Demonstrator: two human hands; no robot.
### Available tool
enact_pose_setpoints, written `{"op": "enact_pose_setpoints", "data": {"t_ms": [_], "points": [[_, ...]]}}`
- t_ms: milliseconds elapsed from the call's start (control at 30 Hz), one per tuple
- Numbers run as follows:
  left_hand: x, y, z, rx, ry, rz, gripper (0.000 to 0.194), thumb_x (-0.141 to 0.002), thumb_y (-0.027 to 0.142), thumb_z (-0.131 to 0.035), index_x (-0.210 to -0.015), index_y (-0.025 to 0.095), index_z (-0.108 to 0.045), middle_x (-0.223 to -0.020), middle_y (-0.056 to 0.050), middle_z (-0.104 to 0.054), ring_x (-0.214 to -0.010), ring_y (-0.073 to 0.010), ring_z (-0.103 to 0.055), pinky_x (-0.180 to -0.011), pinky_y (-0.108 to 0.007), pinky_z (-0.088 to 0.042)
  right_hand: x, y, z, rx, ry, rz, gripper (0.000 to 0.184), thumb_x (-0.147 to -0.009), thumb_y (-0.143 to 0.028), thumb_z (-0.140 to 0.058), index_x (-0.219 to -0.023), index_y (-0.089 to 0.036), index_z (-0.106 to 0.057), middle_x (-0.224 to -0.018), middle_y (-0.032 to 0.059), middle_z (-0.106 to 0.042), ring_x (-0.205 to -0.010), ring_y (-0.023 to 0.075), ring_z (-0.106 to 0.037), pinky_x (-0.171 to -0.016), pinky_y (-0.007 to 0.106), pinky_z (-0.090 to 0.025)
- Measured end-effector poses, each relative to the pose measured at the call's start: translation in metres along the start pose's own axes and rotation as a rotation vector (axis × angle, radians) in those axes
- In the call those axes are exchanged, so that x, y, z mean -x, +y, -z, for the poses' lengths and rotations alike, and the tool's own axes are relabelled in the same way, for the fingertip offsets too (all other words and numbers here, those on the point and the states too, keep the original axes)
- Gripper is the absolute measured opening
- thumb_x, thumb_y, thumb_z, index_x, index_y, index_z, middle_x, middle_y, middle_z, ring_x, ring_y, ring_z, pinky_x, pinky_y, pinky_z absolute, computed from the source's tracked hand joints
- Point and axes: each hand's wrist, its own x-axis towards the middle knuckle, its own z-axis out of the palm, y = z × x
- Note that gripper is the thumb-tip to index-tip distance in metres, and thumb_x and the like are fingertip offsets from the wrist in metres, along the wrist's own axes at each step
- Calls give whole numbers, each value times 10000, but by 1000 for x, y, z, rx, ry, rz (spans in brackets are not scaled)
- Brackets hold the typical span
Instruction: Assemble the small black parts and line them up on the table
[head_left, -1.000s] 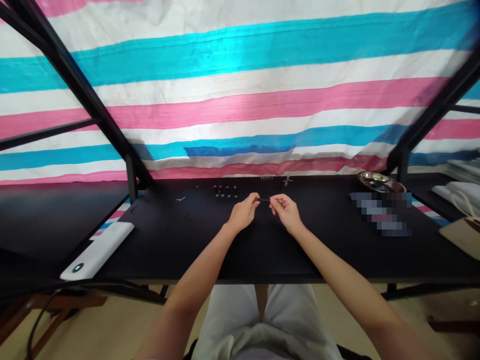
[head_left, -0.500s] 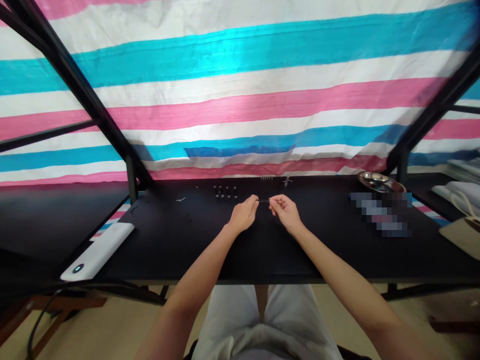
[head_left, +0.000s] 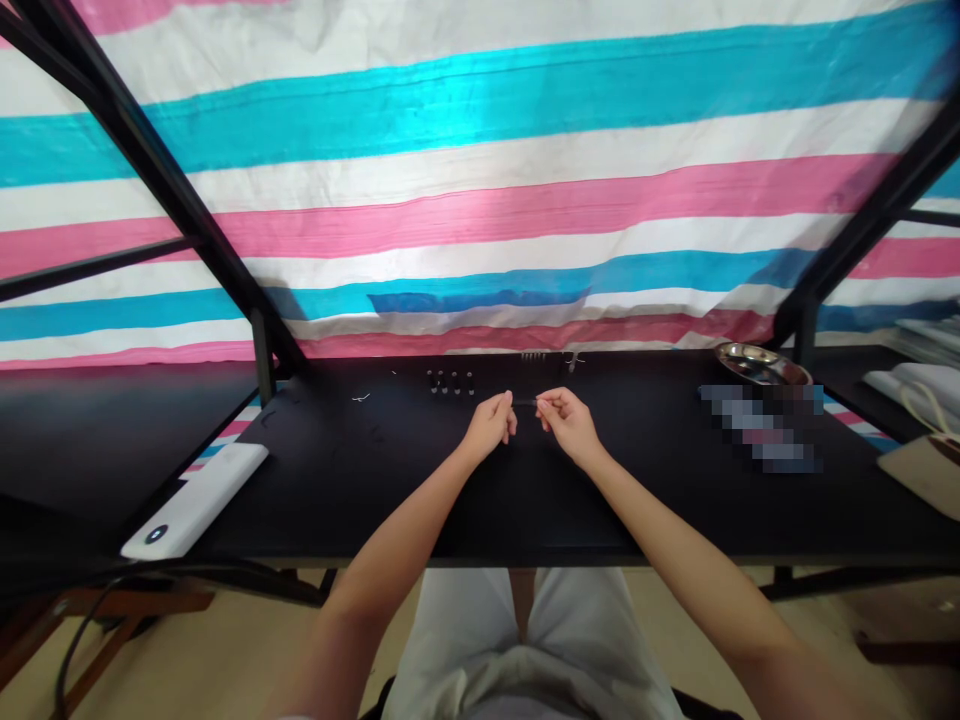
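Observation:
Over the middle of the black table, my left hand (head_left: 492, 424) and my right hand (head_left: 566, 420) face each other with a narrow gap between them. A thin dark rod-like piece (head_left: 525, 403) spans that gap, pinched at one end by each hand. It is too small and dark for me to tell its kind. Beyond my left hand stand several small black cylinders with light tips (head_left: 454, 383). Farther back are a row of small metal pieces (head_left: 533, 356) and a small silvery branched piece (head_left: 573, 362).
A white elongated device (head_left: 199, 500) lies at the table's left. On the right are a shiny metal dish (head_left: 761, 366) and a blurred-out object (head_left: 761, 428). Thin whitish scraps (head_left: 361, 398) lie left of the cylinders. Black frame bars (head_left: 172, 205) flank a striped sheet (head_left: 480, 190).
My left hand has turned slightly and its lower fingers show more. Both hands have shifted a little to the left, still holding the dark piece.

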Motion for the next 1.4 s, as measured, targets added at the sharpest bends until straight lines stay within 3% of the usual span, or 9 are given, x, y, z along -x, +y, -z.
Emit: {"op": "enact_pose_setpoints", "data": {"t_ms": [233, 333, 500, 733, 900, 1000, 1200, 1400], "points": [[0, 2, 1, 97, 12, 56, 478, -837, 571, -327, -612, 161, -428, -412, 32, -490, -294, -58, -394, -349, -182, -284, 0, 2, 1, 17, -26, -5, 284, -751, -453, -576, -851, -192, -521, -651, -16, -565, -487, 86, -487, -485, 247, -416], [0, 1, 1, 80, 2, 10, 427, -844, 540, -345, -669, 160, -432, -475, 37, -516, -304, -44, -399, -356, -171, -292, -1, 3, 1, 22, -52, -29, 320, -746, -475, -569, -881, -187, -532, -669, -8, -577, -486, 86, -493, -476, 248, -421], [-1, -5, 0, 86, -33, -78, 287, -852, 446, -393, -923, 175, -459, -620, 48, -561, -313, -34, -418, -355, -162, -294, -2, 6, 4, 39, -37, -27, 301, -745, -444, -582, -880, -176, -554, -673, 0, -592, -491, 89, -506, -496, 252, -427], [-3, -6, 1, 72, -1, -93, 267, -864, 417, -378, -929, 171, -458, -624, 47, -553, -312, -30, -414, -346, -156, -288, -1, 4, 4, 72, -5, 10, 286, -754, -433, -575, -877, -176, -560, -687, 9, -597, -506, 94, -509, -513, 259, -433], [-5, -8, 7, 82, 69, -90, 249, -867, 401, -368, -909, 169, -447, -622, 49, -544, -308, -22, -398, -342, -149, -289, -2, -2, 11, 87, 161, 61, 257, -765, -433, -563, -837, -186, -566, -653, -1, -572, -494, 92, -488, -484, 246, -417], [-5, -7, 8, 84, 41, -91, 229, -843, 369, -427, -932, 162, -465, -623, 52, -538, -309, -20, -398, -338, -151, -294, -3, -6, 14, 87, 242, 98, 260, -778, -425, -552, -880, -188, -580, -717, 28, -616, -558, 117, -535, -532, 264, -447], [0, -1, 2, 129, -132, -57, 274, -781, 357, -543, -941, 137, -506, -782, -28, -626, -362, -26, -473, -353, -152, -337, 2, -8, 8, 289, 90, 165, 254, -807, -400, -521, -920, -207, -640, -940, 70, -671, -847, 190, -607, -771, 341, -467], [0, 3, 4, 223, -78, -21, 286, -764, 374, -567, -901, 128, -518, -676, 13, -574, -335, -27, -450, -326, -153, -324, 3, 3, 6, 359, -88, 87, 210, -781, -357, -550, -904, -218, -647, -909, 41, -675, -809, 176, -618, -772, 333, -463]]}}
